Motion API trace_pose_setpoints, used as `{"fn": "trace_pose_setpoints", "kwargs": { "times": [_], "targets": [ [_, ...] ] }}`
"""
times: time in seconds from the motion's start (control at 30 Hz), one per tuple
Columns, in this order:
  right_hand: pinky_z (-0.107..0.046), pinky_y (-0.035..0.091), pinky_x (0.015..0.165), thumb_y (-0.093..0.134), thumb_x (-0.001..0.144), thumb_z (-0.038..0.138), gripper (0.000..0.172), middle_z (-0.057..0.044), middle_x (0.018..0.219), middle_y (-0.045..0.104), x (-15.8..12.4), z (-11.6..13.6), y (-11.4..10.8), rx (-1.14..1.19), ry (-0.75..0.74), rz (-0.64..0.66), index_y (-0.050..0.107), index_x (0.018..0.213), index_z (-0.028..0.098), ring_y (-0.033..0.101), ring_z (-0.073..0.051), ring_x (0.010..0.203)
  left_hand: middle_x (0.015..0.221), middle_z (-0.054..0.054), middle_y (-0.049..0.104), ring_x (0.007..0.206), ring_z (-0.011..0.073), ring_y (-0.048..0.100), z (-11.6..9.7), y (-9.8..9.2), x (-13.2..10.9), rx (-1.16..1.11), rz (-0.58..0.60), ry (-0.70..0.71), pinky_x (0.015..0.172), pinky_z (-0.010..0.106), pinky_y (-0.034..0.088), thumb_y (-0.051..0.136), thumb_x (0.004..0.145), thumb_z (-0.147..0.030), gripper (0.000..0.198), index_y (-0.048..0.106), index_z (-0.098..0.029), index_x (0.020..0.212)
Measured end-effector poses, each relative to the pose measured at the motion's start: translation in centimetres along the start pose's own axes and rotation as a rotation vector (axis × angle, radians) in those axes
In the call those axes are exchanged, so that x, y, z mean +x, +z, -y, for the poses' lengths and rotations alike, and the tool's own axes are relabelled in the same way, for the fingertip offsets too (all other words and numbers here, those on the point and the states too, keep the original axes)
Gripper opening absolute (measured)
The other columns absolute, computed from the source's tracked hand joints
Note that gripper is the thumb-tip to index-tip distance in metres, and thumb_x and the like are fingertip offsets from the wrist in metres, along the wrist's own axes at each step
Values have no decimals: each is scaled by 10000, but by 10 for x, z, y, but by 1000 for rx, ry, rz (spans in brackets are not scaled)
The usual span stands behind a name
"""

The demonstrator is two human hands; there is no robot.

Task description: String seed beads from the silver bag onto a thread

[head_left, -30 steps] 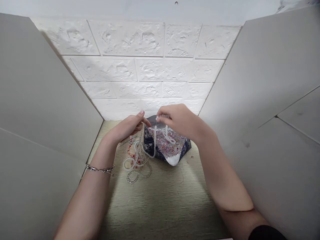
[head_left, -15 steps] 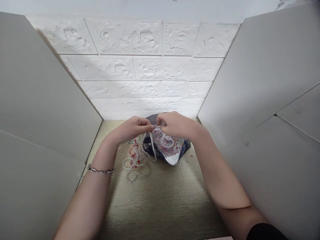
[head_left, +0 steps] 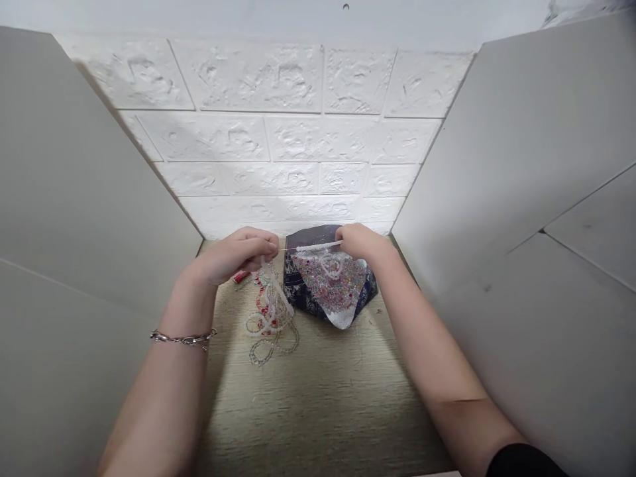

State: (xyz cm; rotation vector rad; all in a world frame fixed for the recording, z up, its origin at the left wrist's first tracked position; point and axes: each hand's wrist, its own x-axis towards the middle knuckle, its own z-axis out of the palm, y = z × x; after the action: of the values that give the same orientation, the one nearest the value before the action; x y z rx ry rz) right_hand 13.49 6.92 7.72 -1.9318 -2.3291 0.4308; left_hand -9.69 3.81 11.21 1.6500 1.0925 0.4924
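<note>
My left hand (head_left: 237,255) and my right hand (head_left: 360,240) each pinch one end of a strand of white beads (head_left: 318,247), pulled taut and level between them. Under the strand lies a dark blue patterned pouch (head_left: 325,285) with a clear bag of small multicoloured beads on it. More of the white strand hangs from my left hand down to a heap of beaded strings (head_left: 268,321), white, clear and red, on the wooden tabletop (head_left: 318,404). A silver bracelet (head_left: 181,338) is on my left wrist.
Grey boards (head_left: 74,218) stand on both sides, forming a narrow booth. A white brick-pattern wall (head_left: 293,146) closes the back just behind the pouch. A small red item (head_left: 240,276) lies under my left hand.
My hands were close together above the pouch. They have moved apart, the left one leftward, stretching the white bead strand straight between them.
</note>
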Motion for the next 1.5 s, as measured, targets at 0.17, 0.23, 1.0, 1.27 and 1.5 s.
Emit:
{"fn": "trace_pose_setpoints", "kwargs": {
  "times": [0.17,0.23,1.0,1.27,1.5],
  "targets": [
    [-255,389,539,427,773,187,211,-118,717,639,10,-13,0,98,63,-18,617,827,113,539,-120,496,477,-32,304,428,53,199,-6,-9,-15,78,69,-79,413,231,144,485,633,-276,200,423,-165,479],
    [-256,411,526,377,830,341,326,-134,708,639,11,-12,-4,276,124,-28,595,823,99,552,-127,479,521,-18,384,473,70,294,-7,-8,-17,228,147,-156,446,219,234,495,664,-293,184,511,-164,534],
    [-238,238,537,460,687,211,144,-33,740,567,-32,46,-13,113,-282,-252,585,740,165,442,-109,663,524,-58,207,437,72,165,0,31,17,133,134,-42,413,239,131,437,757,-510,353,528,-169,761],
    [-250,242,497,451,714,376,238,-43,704,566,-31,37,-17,-15,-176,-239,574,718,173,429,-125,606,484,-61,247,420,60,207,-5,31,16,168,56,-31,406,220,161,454,775,-384,233,493,-173,684],
    [-255,309,548,430,716,191,230,-94,806,611,3,14,2,-17,-145,-106,632,817,146,499,-146,685,431,-56,306,371,47,214,-9,27,9,50,129,-25,362,218,141,490,738,-284,181,448,-171,603]
  ]
}}
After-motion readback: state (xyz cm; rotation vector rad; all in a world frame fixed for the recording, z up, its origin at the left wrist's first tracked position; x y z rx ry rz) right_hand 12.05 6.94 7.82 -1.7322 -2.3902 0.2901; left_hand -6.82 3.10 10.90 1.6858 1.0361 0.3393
